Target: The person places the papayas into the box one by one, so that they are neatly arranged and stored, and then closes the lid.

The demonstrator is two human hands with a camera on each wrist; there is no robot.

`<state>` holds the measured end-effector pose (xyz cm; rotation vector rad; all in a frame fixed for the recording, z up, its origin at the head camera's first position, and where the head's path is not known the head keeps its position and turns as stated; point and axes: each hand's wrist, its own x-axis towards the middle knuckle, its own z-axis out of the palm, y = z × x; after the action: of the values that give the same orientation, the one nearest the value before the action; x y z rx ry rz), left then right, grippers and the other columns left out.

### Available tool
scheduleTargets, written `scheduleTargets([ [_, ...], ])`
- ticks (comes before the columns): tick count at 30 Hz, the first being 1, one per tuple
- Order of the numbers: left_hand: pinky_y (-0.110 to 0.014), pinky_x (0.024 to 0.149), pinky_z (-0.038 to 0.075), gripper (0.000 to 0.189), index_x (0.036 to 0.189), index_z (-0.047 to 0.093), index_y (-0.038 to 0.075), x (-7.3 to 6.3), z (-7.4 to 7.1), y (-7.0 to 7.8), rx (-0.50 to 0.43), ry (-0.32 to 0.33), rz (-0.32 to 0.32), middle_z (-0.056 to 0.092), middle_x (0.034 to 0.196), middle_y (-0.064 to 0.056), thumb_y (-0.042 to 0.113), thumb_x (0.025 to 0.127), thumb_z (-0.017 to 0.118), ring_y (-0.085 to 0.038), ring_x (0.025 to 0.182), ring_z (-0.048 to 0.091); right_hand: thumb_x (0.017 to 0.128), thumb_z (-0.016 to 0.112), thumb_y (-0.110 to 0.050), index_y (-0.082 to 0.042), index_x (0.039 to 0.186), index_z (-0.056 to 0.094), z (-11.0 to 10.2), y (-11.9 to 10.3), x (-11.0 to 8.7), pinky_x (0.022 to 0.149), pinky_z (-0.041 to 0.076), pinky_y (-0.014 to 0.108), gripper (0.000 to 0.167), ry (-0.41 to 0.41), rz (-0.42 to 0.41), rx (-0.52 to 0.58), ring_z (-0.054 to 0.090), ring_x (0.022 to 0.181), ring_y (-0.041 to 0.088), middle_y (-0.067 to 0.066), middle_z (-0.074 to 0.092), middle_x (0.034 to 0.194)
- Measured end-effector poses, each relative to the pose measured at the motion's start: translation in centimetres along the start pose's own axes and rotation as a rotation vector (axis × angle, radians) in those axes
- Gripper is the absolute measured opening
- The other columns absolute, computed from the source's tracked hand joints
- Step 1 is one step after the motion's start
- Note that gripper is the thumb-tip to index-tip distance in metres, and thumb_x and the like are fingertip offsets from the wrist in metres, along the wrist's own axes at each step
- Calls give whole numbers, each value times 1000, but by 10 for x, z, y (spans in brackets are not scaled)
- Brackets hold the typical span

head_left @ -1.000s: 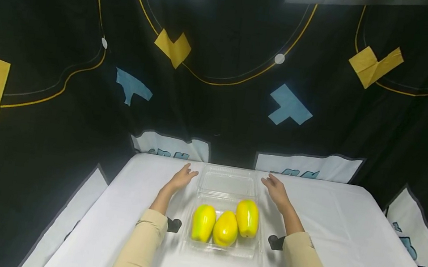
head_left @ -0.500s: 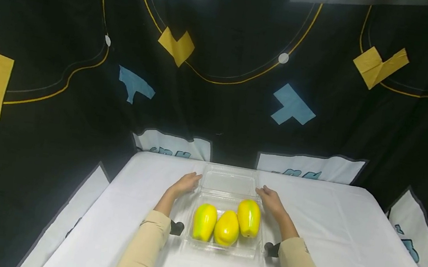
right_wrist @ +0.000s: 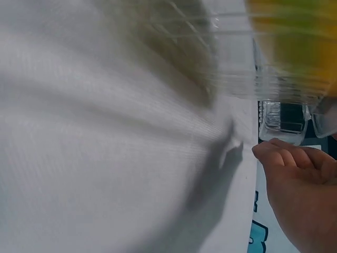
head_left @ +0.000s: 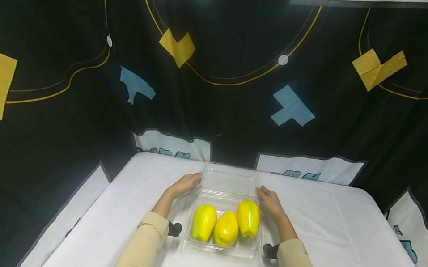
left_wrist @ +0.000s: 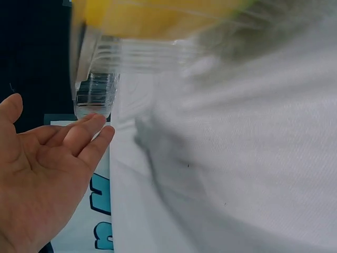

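Note:
A clear plastic clamshell container (head_left: 223, 251) lies unfolded on the white table, its lid (head_left: 229, 183) toward the far side. Three glossy yellow mangoes, (head_left: 204, 222) (head_left: 226, 228) (head_left: 248, 219), tinged green in places, rest in its base. My left hand (head_left: 187, 184) is at the lid's left edge; the left wrist view shows its fingertips (left_wrist: 97, 122) touching the clear plastic, thumb apart. My right hand (head_left: 270, 202) meets the lid's right edge. In the right wrist view its fingers (right_wrist: 287, 155) are bent beneath the plastic, and its thumb is mostly cut off by the frame.
White cloth covers the table (head_left: 326, 238). Behind it hangs a dark curtain (head_left: 216, 116) with yellow and blue patches. A black wrist mount shows inside each sleeve, the left one (head_left: 174, 229) and the right one (head_left: 270, 250) flanking the container.
Both hands have come inward from beside the lid to its left and right edges. The lid's far edge stands slightly higher in the view than half a second ago. The mangoes stay in the base.

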<state>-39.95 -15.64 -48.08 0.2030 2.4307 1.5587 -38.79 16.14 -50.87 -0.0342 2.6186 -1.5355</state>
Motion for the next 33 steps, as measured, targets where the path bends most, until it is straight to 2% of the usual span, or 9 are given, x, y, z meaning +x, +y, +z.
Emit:
scheduleTargets([
  [9, -42, 103, 35, 69, 142, 25, -7, -6, -3, 7, 10, -3, -7, 39, 139, -23, 47, 99, 28, -35, 127, 38, 98, 37, -41, 3, 142, 29, -4, -4, -3, 105, 30, 46, 63, 9, 26, 37, 29, 132, 35, 19, 27, 147],
  [13, -42, 104, 32, 66, 143, 23, -5, -7, -6, 20, -47, 7, 12, 32, 144, -22, 44, 99, 29, -34, 130, 35, 98, 38, -40, 3, 142, 27, -9, -15, -6, 102, 34, 45, 63, 16, 5, 93, 33, 129, 36, 19, 26, 147],
  [16, -40, 106, 30, 63, 143, 24, -5, -7, -11, 29, -85, 6, 30, 29, 146, -21, 41, 100, 29, -32, 131, 32, 98, 38, -39, 4, 143, 25, -14, -23, -7, 102, 34, 44, 63, 12, -23, 120, 31, 131, 36, 19, 24, 148],
  [23, -35, 106, 30, 62, 141, 30, -5, -10, -21, 52, -74, 27, 62, 32, 145, -18, 41, 100, 28, -27, 133, 31, 97, 41, -42, 1, 144, 23, -26, -41, -10, 103, 34, 40, 67, 13, -51, 156, 32, 131, 33, 19, 23, 149],
  [28, -33, 107, 28, 61, 141, 32, -3, -18, -28, 70, -84, 47, 103, 32, 145, -16, 42, 100, 29, -25, 133, 30, 97, 43, -39, 0, 145, 22, -36, -58, -18, 103, 34, 38, 65, 15, -93, 186, 32, 132, 31, 18, 23, 149],
  [33, -35, 110, 22, 62, 143, 24, -4, -31, -35, 88, -86, 45, 155, 29, 146, -18, 41, 100, 30, -27, 135, 27, 97, 44, -37, -2, 146, 21, -45, -74, -26, 104, 34, 34, 64, 24, -155, 200, 30, 134, 27, 15, 24, 149],
])
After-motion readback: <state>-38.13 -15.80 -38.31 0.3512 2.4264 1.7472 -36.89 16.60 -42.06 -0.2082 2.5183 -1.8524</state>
